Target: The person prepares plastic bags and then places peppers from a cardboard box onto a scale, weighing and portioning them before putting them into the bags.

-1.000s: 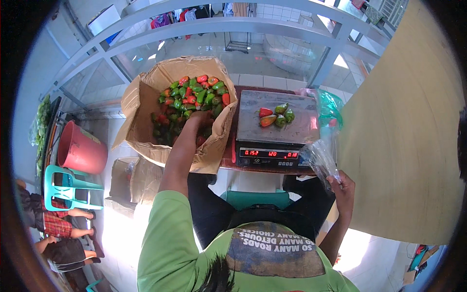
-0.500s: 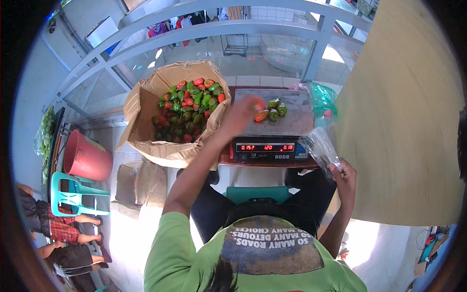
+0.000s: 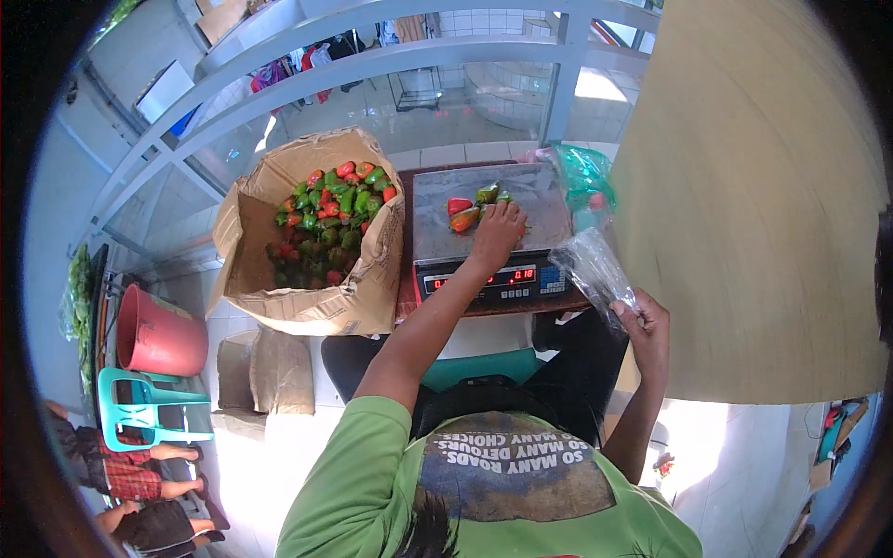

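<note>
On the steel plate (image 3: 437, 191) of a digital scale lie several small peppers: a red one (image 3: 459, 205), an orange one (image 3: 464, 220) and a dark green one (image 3: 487, 193). My left hand (image 3: 499, 231) reaches over the green peppers on the plate, its fingers bent down round them and covering part of the group. A clear plastic bag (image 3: 593, 267) hangs crumpled from my right hand (image 3: 644, 324), pinched between thumb and fingers beside the scale's front right corner. Left of the scale, an open cardboard box (image 3: 321, 312) holds many red and green peppers (image 3: 339, 200).
Green plastic bags (image 3: 588, 177) lie behind the scale's right side. A curved tan panel (image 3: 735, 214) stands close to my right arm. Beyond the table runs a grey metal railing (image 3: 372, 79). To the left are a red bin (image 3: 160, 333), a turquoise chair (image 3: 130, 400) and other people's legs (image 3: 172, 474).
My left hand has moved from the plate's left edge onto the green peppers, leaving the red pepper lying on the plate. My right hand keeps the plastic bag. The view has shifted slightly.
</note>
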Demonstrator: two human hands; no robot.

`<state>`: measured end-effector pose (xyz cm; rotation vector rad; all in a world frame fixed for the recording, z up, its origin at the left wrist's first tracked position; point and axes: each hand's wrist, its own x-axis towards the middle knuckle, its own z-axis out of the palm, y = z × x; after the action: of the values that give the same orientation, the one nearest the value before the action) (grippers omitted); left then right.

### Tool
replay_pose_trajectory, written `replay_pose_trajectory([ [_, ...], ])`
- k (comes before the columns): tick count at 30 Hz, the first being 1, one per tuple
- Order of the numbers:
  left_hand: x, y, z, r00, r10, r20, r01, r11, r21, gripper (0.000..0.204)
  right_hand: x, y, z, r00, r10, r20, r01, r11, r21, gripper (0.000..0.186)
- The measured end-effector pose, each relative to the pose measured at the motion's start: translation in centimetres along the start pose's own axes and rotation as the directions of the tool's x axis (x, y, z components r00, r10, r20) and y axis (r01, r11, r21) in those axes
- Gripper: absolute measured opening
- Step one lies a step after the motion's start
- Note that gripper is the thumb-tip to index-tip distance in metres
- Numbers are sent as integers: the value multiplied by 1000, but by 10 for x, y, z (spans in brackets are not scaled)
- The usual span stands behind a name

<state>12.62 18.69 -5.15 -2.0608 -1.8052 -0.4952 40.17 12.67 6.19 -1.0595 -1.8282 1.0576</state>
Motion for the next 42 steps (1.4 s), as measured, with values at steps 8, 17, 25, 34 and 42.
replay_pose_trajectory([
  [8,-16,1,-33,991,-132,-30,116,942,-315,36,1,-3,6,989,-98,108,107,990,-88,12],
  [17,-107,-19,-69,871,-303,387,472,295,-831,31,-1,1,81,795,-243,556,483,808,-336,12],
  [25,-179,-25,-104,746,-293,598,665,290,-688,41,-8,0,146,555,-305,774,699,676,-234,13],
  [34,-207,-26,-79,697,-357,621,715,289,-637,30,1,1,149,602,-323,730,678,690,-253,14],
  [42,-164,-14,-116,885,-314,345,307,-166,-937,29,3,18,136,663,-228,713,607,721,-334,17],
])
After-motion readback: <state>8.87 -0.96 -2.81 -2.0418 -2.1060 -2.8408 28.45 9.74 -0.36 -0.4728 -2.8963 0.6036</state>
